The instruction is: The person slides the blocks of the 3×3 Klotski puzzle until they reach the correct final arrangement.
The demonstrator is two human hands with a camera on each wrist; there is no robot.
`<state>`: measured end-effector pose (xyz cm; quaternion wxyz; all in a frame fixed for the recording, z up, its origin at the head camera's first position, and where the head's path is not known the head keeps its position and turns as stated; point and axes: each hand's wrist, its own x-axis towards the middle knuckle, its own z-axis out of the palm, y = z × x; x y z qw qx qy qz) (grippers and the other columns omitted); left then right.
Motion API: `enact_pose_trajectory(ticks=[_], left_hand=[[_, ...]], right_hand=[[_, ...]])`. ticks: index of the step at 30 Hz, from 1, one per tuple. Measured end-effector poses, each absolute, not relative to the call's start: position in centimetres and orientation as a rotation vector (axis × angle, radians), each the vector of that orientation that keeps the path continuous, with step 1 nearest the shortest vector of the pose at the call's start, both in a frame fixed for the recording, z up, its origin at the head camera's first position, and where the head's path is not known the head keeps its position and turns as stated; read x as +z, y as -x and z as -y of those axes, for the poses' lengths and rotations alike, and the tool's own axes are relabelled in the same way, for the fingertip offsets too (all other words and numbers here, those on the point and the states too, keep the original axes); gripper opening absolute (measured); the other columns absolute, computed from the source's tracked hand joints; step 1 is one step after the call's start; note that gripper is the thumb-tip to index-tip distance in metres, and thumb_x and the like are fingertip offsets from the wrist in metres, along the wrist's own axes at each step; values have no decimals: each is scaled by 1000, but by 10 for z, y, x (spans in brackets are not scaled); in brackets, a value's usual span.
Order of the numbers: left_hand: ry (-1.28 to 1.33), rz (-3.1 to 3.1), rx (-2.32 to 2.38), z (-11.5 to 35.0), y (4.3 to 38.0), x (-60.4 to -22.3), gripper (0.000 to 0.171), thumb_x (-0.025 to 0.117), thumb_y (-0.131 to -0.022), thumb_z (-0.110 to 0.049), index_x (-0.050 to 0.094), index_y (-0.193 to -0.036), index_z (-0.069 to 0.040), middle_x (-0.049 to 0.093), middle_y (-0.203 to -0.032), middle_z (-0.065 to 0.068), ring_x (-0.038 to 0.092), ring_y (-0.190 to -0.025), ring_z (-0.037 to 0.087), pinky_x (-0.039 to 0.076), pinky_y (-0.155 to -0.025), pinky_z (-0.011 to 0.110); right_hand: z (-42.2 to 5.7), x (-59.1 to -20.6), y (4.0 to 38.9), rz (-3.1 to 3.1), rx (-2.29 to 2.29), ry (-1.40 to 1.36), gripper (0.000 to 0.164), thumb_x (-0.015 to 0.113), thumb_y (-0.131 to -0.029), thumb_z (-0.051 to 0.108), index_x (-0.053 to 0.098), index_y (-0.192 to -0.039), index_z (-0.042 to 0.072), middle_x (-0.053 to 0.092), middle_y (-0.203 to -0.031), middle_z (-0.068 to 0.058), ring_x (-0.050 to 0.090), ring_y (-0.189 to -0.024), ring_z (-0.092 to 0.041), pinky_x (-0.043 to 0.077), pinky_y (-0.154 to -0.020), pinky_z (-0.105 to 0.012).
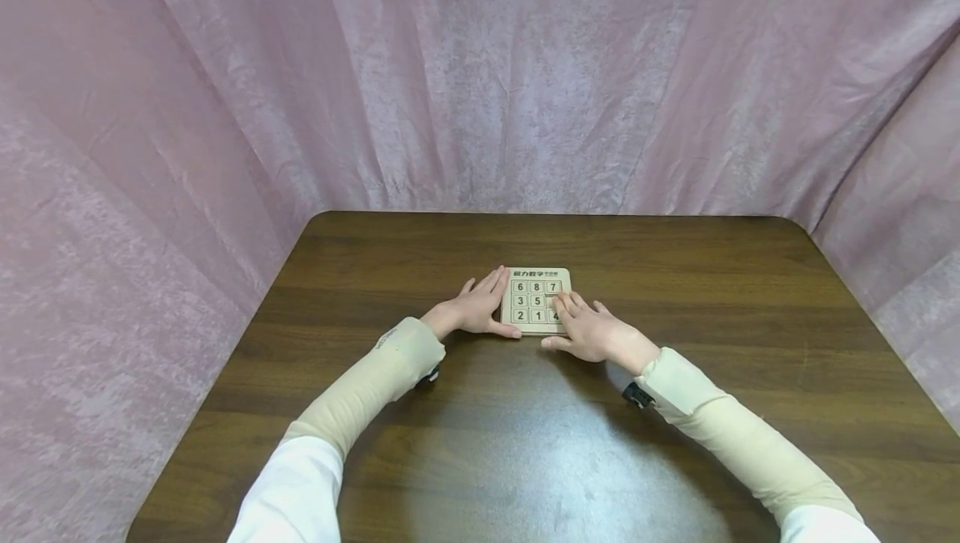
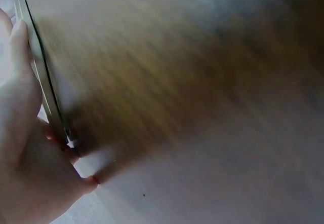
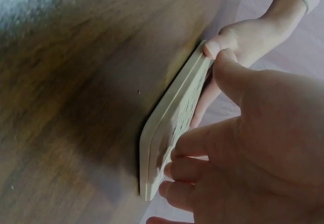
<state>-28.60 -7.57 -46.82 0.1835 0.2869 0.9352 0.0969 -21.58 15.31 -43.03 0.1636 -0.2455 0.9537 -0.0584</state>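
Backing brown wooden table point(image 1: 675, 268): pink curtains point(image 1: 510, 77); left hand point(image 1: 478, 308), right hand point(image 1: 592, 335), both straight-fingered, touch number board point(image 1: 536, 301).

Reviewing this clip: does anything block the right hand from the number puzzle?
Nothing visible does. The right hand has its fingers over the right side of the number puzzle, and the left hand is at the opposite edge, not between them.

The place is curtained off like a booth: pink drapes point(image 1: 480, 77) hang behind and beside a wood-grain table point(image 1: 405, 247).
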Motion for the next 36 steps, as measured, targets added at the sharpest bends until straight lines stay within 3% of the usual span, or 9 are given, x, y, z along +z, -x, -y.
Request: enact_pose_trajectory(ticks=[36], left_hand=[[-809, -2641, 280, 75, 286, -469, 120, 58, -82, -70, -14, -154, -7, -12, -163, 13, -5, -152, 23, 6, -119, 56]], right_hand=[[-150, -428, 200, -2670, -160, 684, 82, 47, -98, 49, 21, -150, -8, 18, -158, -27, 15, -147, -41, 18, -114, -63]])
